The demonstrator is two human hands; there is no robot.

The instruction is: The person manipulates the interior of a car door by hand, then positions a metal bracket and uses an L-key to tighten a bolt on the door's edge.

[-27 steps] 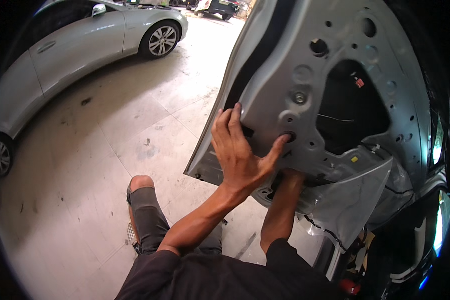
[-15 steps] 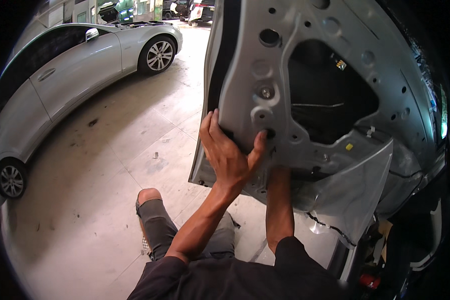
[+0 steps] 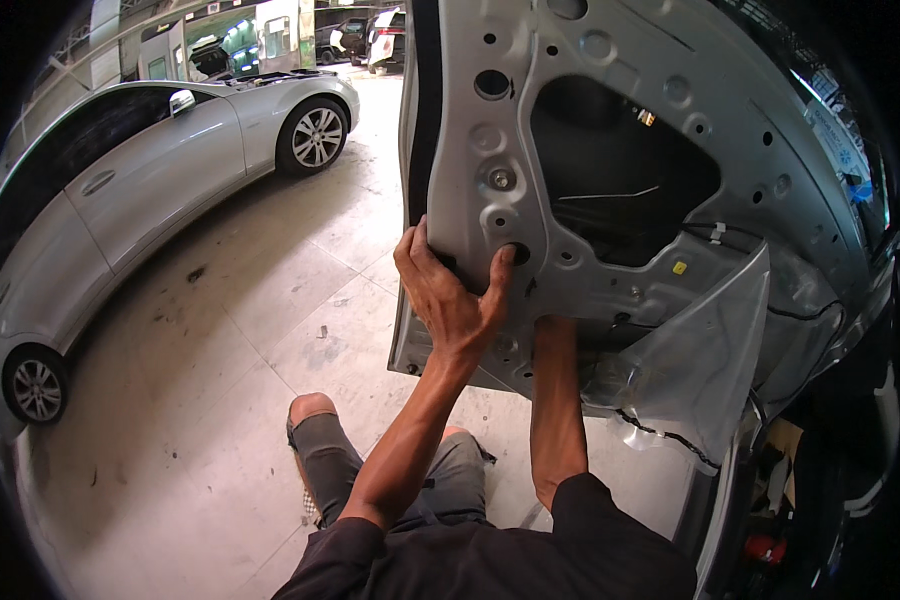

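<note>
Shifted leftward in view since the earlier frame — left hand [image 3: 452, 300], digits spread against the stripped car door [image 3: 600, 285] ahead; right hand, hidden inside, grip untellable; clear plastic sheet [image 3: 705, 350], rightward; silver car [image 3: 160, 170], left — seemingly a blind reach-in, demanding touch and steady bracing.

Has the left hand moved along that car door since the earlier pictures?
No, not noticeably. Judged against the door, the left hand still has its thumb by the same round hole; the whole view has shifted.
</note>
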